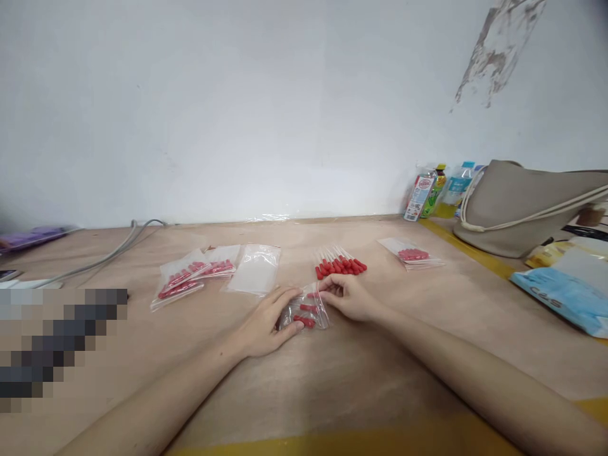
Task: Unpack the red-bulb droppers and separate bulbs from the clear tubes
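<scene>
A clear zip bag point(289, 313) with a red seal line lies on the table in front of me, several red-tipped pieces point(306, 322) inside it. My left hand point(268, 323) holds the bag from its left side, thumb below and fingers along the top. At the bag's right end, by the seal line, the thumb and forefinger of my right hand point(346, 296) are pinched together. A red piece shows just left of those fingertips; whether they also grip it is unclear. Just behind my right hand lies a pile of white sticks with red ends point(339, 265).
Filled bags point(183, 278) lie at the left, near flat clear bags point(254, 269). Another filled bag point(412, 254) is at the right. Farther right are drink bottles point(456, 190), a grey-beige handbag point(517, 202) and a blue packet point(560, 297). A grey cable point(102, 256) runs at the left.
</scene>
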Demonstrator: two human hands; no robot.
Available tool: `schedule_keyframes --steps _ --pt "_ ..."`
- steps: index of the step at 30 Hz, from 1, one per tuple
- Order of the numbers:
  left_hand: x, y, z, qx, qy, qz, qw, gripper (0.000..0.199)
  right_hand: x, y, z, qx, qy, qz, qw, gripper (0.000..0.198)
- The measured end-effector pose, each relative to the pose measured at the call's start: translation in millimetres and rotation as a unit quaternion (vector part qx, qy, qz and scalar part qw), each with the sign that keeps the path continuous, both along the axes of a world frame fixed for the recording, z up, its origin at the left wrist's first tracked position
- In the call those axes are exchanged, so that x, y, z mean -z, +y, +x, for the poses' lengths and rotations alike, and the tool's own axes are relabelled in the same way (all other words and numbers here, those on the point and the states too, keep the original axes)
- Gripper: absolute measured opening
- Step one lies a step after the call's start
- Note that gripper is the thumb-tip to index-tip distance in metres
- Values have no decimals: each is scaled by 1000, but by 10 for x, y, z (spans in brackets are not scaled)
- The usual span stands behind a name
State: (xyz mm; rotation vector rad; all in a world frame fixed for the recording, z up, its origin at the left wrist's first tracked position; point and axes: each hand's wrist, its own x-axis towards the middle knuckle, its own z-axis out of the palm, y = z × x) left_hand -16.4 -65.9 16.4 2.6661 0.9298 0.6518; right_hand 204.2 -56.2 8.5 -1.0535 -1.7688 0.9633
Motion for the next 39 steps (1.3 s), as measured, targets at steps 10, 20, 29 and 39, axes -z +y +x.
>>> schedule_keyframes --steps 10,20,29,39 --pt "2 19 -15 -35 128 -7 991 56 -222 391 796 315 184 137 921 17" --pt "6 29 -19 -35 120 -2 992 57 220 547 936 370 16 144 918 17" --pt "-7 21 -9 -38 117 -9 992 56 167 456 863 305 -66 198 929 13" --pt "-6 26 -12 -39 117 -10 992 57 154 444 825 289 -83 197 933 16"
